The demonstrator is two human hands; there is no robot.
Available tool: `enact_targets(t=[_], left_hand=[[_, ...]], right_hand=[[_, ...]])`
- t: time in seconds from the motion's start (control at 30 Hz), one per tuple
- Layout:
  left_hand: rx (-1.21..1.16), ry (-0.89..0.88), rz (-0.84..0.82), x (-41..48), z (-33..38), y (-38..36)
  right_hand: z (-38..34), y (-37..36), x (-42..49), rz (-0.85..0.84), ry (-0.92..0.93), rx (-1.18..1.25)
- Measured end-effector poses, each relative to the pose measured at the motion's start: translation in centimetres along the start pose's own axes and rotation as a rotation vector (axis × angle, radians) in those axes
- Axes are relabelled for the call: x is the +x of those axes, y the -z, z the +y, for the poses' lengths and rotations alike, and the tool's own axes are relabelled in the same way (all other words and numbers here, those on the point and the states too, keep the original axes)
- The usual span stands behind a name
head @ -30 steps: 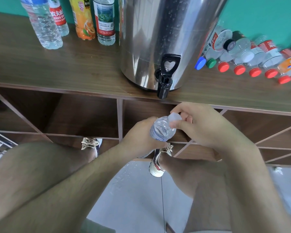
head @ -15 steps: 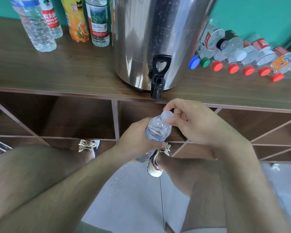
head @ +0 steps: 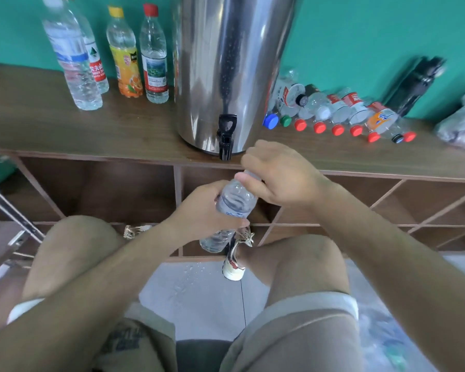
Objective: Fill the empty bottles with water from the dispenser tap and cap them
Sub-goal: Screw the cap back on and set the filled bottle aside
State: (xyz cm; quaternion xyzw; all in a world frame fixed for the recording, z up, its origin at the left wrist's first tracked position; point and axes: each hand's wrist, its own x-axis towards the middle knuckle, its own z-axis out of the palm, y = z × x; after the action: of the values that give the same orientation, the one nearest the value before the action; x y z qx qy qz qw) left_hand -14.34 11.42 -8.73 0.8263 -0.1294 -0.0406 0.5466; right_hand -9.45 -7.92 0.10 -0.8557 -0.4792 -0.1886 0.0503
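My left hand (head: 202, 210) grips a clear water bottle (head: 232, 208) round its middle, tilted, below the shelf edge. My right hand (head: 277, 174) covers the bottle's top, fingers curled round the whitish cap (head: 249, 175), which is mostly hidden. The steel dispenser (head: 226, 68) stands on the wooden shelf (head: 65, 130); its black tap (head: 226, 138) hangs over the edge just above and left of my right hand. Several upright filled bottles (head: 113, 55) stand left of the dispenser. A row of empty capped bottles (head: 338, 111) lies to its right.
Open cubbies (head: 105, 189) sit under the shelf. A black object (head: 414, 84) leans on the green wall at right, with a plastic bag (head: 462, 124) beside it. Water drops (head: 183, 280) spot the floor tiles between my knees. A metal frame (head: 8, 210) is at left.
The camera view has lifted, showing more of the wall and shelf. My right hand has turned over the cap, its fingers now covering it more fully. The left hand still holds the bottle.
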Motion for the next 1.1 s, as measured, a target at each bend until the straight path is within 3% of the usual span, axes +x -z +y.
enact_targets(t=[0.2, 0.33, 0.5, 0.93, 1.1], left_hand=[[0.026, -0.063, 0.108, -1.7, 5.4, 3.0], [0.042, -0.101, 0.248, -2.2, 8.1, 6.4], [0.056, -0.125, 0.426, -1.7, 9.5, 12.1], [-0.043, 0.012, 0.689, 5.7, -1.5, 24.1], [-0.014, 0.059, 0.745, 9.1, -5.0, 25.6]], right_hand=[[-1.2, 6.0, 3.9, 0.033, -0.030, -0.050], [-3.3, 9.8, 8.0, -0.049, -0.105, -0.060], [-4.6, 11.4, 14.8, -0.130, -0.175, 0.123], [-2.0, 1.7, 35.6, -0.309, -0.146, 0.017], [-0.1, -3.4, 38.8, -0.142, -0.260, 0.234]])
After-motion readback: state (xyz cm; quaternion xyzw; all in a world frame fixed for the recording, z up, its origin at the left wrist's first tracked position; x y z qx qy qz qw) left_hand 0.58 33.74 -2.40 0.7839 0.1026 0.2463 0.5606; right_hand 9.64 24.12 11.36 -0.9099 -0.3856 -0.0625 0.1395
